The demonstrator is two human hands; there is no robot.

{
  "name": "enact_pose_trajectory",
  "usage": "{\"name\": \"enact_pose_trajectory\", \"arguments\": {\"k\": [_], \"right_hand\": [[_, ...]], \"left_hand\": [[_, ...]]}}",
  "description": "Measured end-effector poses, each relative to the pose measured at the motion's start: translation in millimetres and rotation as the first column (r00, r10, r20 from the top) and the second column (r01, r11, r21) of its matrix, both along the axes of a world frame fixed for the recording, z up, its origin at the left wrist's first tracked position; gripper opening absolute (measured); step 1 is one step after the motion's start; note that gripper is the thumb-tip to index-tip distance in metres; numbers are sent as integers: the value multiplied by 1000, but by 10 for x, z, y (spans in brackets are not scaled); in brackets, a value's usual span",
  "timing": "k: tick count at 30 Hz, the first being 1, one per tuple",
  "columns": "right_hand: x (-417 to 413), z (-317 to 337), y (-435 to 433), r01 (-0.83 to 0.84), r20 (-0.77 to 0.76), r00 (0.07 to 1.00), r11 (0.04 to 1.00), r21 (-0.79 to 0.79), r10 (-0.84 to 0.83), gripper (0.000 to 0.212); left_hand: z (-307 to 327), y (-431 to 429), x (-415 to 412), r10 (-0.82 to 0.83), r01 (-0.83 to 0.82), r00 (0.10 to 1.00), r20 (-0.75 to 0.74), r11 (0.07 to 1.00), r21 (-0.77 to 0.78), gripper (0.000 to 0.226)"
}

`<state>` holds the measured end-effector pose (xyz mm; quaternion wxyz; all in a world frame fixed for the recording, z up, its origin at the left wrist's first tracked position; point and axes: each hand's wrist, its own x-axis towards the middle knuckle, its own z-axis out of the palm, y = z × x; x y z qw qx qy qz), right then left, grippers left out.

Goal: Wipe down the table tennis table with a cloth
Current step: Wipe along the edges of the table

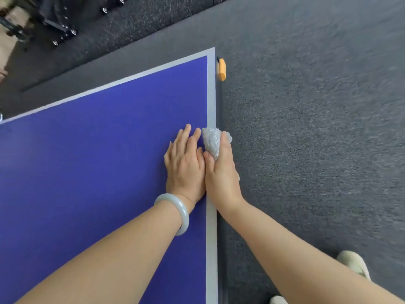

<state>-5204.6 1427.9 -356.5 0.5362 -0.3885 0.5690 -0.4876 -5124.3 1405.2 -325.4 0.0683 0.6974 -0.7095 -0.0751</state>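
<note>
Where the white border runs along the right edge of the table (98, 161), the right hand (221, 172) grips a bunched pale cloth (211, 140), fingers curled round it, the cloth resting on the border. Left hand (185, 165) lies flat just beside, fingers straight, holding nothing; bangle (182, 211) on that wrist. Far corner ahead, an orange piece (222, 69) just off the edge there. Blue top runs wide to the left. Grey carpet (306, 128) beyond the edge; black wheeled frame (61, 25) far left; pale shoe (355, 266) near.
</note>
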Motion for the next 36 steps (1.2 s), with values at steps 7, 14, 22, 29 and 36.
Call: {"name": "enact_pose_trajectory", "arguments": {"k": [7, 14, 22, 29, 36], "right_hand": [[-206, 104, -1102, -65, -122, 990, 998, 2, 65, 67], [-333, 194, -1509, -69, -45, 997, 996, -63, 66, 60], [-275, 58, -1557, -61, -91, 994, 997, -50, 57, 61], [-318, 132, -1794, -36, 9, 999, 999, -41, 36, 63], [-246, 17, -1489, -46, -175, 984, 996, -80, 31, 63]], "left_hand": [[3, 25, -9, 0, 0, 1000, 23, 1000, -13, 48], [-19, 27, -17, 7, -7, 1000, 22, 1000, -30, 48], [-31, 19, -5, 4, -3, 999, 46, 1000, -15, 49], [-40, 16, 0, 3, -2, 999, 47, 1000, -18, 49], [-25, 27, -1, -8, 9, 999, 49, 1000, -14, 49]]}}
